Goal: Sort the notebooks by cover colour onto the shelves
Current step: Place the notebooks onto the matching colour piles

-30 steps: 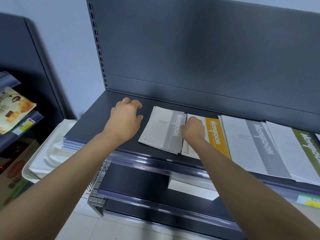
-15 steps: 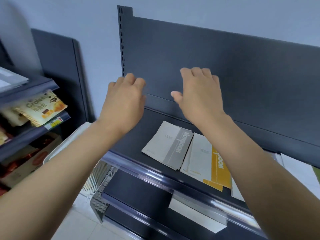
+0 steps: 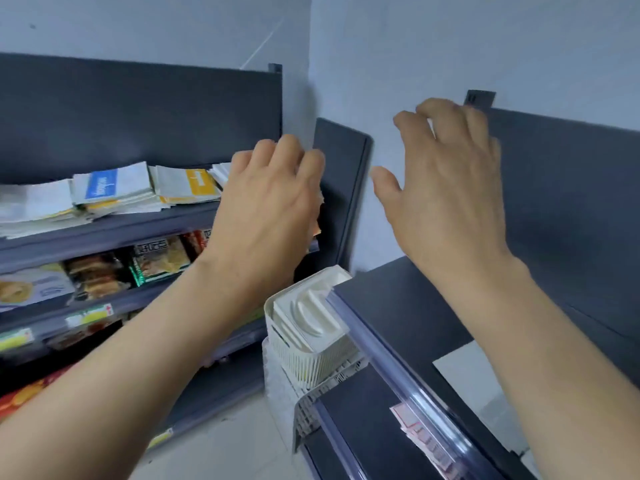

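Observation:
Both my hands are raised in the air and hold nothing. My left hand [image 3: 266,206] has loosely curled fingers and hovers in front of the left shelf unit's top shelf [image 3: 114,230]. On that shelf lies a mixed pile of notebooks [image 3: 114,192], with a blue-labelled cover [image 3: 102,187] and a yellow-labelled cover [image 3: 201,181] on top. My right hand [image 3: 446,199] is spread, fingers relaxed, above the dark right shelf [image 3: 398,306]. A white notebook corner [image 3: 471,375] shows on the right shelf under my right forearm.
Snack packets [image 3: 159,259] fill the lower left shelves. White plastic baskets [image 3: 311,334] are stacked in the corner between the two shelf units. A lower right shelf [image 3: 360,427] carries a price-tag strip. Pale tiled floor lies below.
My view has swung left from the right shelf toward the left unit. Both hands left the notebooks on the right shelf, rose and moved leftward, empty.

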A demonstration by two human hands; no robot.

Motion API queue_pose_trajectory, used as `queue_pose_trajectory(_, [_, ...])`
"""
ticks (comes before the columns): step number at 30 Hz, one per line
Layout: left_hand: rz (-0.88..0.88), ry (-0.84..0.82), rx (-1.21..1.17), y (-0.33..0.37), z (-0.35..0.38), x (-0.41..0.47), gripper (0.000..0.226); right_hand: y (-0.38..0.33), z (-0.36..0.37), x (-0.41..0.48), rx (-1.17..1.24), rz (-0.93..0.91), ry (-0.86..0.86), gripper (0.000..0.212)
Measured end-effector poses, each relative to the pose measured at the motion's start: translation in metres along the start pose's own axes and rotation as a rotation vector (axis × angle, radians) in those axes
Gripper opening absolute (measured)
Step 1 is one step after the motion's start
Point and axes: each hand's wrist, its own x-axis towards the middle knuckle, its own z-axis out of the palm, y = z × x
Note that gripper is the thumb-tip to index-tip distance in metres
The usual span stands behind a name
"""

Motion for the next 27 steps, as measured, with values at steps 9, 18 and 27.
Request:
queue_pose_trajectory(9, [-0.243, -0.004, 0.143, -0.159, 0.019, -0.052, 0.027, -0.131, 0.102, 0.051, 0.197, -0.130, -0.006, 0.024])
queue_pose_trajectory(18, [-0.428, -0.033, 0.206, -0.312, 0.043, -0.086, 0.028, -0.259, 0.201, 0.099, 0.318, -0.166, -0.009, 0.021])
queue_pose_trajectory(27, [-0.594, -0.095, 0.228, -0.397, 0.086, -0.095, 0.026, -0.318, 0.292, 0.144, 0.392, -0.184, -0.289, 0.029])
